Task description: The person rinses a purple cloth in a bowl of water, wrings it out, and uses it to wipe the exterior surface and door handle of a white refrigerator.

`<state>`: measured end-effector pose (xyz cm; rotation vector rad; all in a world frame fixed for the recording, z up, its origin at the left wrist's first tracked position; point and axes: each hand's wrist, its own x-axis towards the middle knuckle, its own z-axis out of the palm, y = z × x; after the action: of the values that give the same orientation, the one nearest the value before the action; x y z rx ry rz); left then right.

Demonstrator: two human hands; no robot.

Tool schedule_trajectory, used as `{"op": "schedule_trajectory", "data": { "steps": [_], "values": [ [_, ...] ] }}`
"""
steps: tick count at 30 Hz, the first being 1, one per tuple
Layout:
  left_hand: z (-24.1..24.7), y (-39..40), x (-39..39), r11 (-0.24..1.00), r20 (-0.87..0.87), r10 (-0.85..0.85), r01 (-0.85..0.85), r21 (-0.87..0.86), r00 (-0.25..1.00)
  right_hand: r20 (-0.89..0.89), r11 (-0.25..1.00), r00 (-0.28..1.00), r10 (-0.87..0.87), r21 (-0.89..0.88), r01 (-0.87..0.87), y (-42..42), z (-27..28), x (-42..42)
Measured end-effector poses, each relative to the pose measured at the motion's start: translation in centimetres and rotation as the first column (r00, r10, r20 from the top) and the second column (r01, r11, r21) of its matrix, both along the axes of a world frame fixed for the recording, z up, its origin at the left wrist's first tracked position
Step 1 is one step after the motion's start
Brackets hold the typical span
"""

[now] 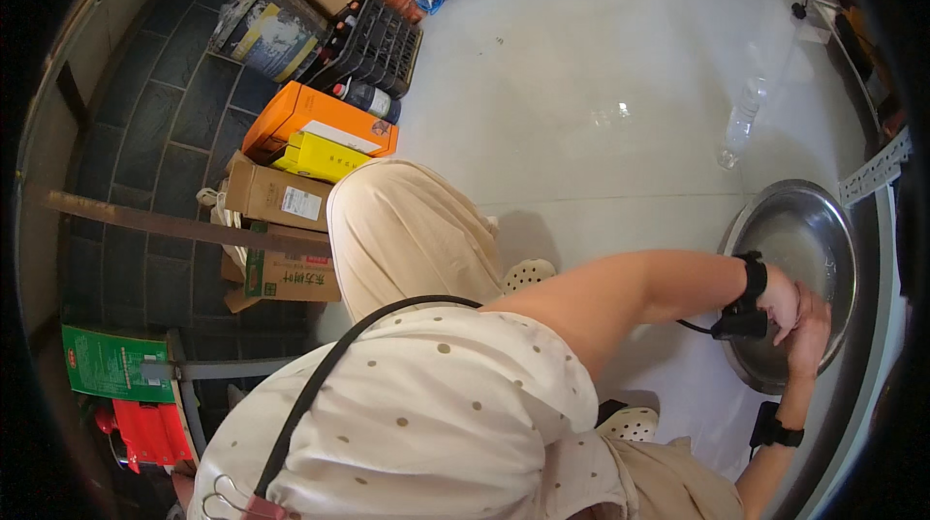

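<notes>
A round stainless steel basin (pixel 788 218) stands on the floor at the right, with what looks like water in it. My left hand (pixel 783 302) and my right hand (pixel 808 334) meet over its near part. The fingers overlap, and whether anything is between them is hidden. A black strap with a small device is on each wrist, and a cable leads from the left one.
A clear plastic bottle (pixel 742 124) lies on the tiled floor beyond the basin. A pale metal shelf frame (pixel 872 171) borders the right. Along the left are an orange box (pixel 327 116), cardboard cartons (pixel 280 193), a black crate (pixel 385 44) and a bucket (pixel 269 29).
</notes>
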<state>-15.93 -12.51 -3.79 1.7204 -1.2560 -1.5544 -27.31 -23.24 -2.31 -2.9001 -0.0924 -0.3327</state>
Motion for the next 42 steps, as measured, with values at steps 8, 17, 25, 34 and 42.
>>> {"op": "schedule_trajectory", "data": {
  "steps": [8,17,25,34,42],
  "values": [
    [-3.4,-0.3,-2.8,0.935,0.592,0.35,-0.229,-0.271,0.726,-0.144,0.982,0.974,-0.175,0.049,0.184,0.0,-2.2,0.0],
    [-3.7,-0.2,-2.4,0.888,0.635,0.42,-0.149,-0.435,0.649,-0.318,0.919,0.901,-0.297,0.163,0.36,0.4,-1.9,-0.3],
    [-0.3,0.8,0.3,0.923,0.25,0.369,-0.322,-0.209,0.895,0.112,0.937,0.933,-0.341,0.12,0.328,3.6,4.2,0.3],
    [14.2,-0.8,5.2,0.82,-0.65,0.003,0.37,0.436,0.76,0.116,0.999,0.992,0.044,-0.022,-0.041,-0.1,12.5,2.5],
    [25.9,0.6,2.1,0.998,0.422,-0.021,0.043,-0.044,0.906,-0.43,0.92,0.813,-0.393,-0.192,0.343,3.2,26.7,3.1]
  ]
}}
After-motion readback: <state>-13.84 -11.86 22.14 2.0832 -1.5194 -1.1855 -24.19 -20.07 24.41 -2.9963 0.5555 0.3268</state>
